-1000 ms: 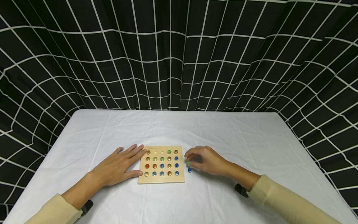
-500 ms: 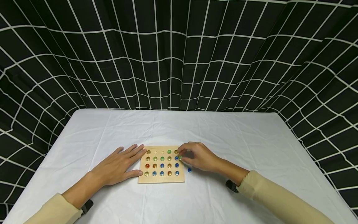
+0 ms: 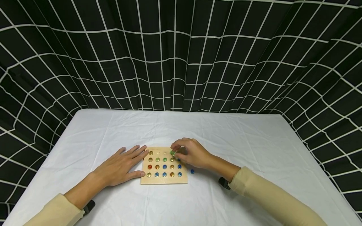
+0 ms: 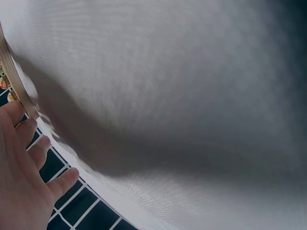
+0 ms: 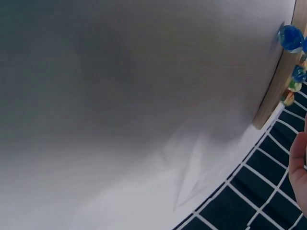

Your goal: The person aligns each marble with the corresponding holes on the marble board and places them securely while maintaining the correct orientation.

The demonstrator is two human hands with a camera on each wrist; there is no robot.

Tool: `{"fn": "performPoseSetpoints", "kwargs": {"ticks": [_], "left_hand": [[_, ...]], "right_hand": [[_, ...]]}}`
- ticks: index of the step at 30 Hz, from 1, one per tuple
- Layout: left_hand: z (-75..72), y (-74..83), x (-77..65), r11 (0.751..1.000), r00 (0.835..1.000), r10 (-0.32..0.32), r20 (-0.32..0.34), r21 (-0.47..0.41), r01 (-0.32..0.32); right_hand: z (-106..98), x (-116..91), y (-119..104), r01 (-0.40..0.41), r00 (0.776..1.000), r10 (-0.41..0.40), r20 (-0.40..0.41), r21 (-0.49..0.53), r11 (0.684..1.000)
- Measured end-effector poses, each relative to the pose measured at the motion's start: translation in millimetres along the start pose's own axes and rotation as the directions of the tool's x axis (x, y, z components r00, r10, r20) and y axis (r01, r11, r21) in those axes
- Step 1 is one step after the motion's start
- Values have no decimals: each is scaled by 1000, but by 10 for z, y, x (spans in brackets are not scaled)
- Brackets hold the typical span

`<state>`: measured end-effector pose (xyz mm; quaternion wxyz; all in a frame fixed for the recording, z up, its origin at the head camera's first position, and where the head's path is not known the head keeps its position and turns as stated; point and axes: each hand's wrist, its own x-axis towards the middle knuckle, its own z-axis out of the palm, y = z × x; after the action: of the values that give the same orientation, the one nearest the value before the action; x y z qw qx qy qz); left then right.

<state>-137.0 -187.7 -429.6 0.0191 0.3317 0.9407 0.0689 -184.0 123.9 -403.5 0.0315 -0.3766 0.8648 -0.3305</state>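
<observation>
A light wooden board [image 3: 164, 182] lies on the white cloth, holding rows of glass marbles in hollows. Two hollows in its far row, left of centre, hold no marble. My left hand [image 3: 120, 168] lies flat with spread fingers, its fingertips and thumb touching the board's left edge. Over the far right part of the board, my right hand [image 3: 195, 154] pinches a green marble [image 3: 172, 153] between thumb and fingers; a seated green marble there overlaps it in view. The right hand hides part of the board's far right corner. In the right wrist view only a bit of that hand shows.
One loose blue marble [image 3: 192, 171] lies on the cloth just right of the board, also seen as a blue marble [image 5: 290, 38] in the right wrist view. A black curtain [image 3: 181, 62] with white grid lines stands behind the table [image 3: 240, 131].
My right hand picked up the green marble from the cloth right of the board and carried it left over the board's far row. My left hand stayed in place.
</observation>
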Motion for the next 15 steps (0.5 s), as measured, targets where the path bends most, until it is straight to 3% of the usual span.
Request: {"fn": "performPoseSetpoints", "kwargs": {"ticks": [15], "left_hand": [[-2,0,3,1000,1000,-15,21,-1,15]], "right_hand": [[118,204,-46,-2,1000,1,21,38,999]]}}
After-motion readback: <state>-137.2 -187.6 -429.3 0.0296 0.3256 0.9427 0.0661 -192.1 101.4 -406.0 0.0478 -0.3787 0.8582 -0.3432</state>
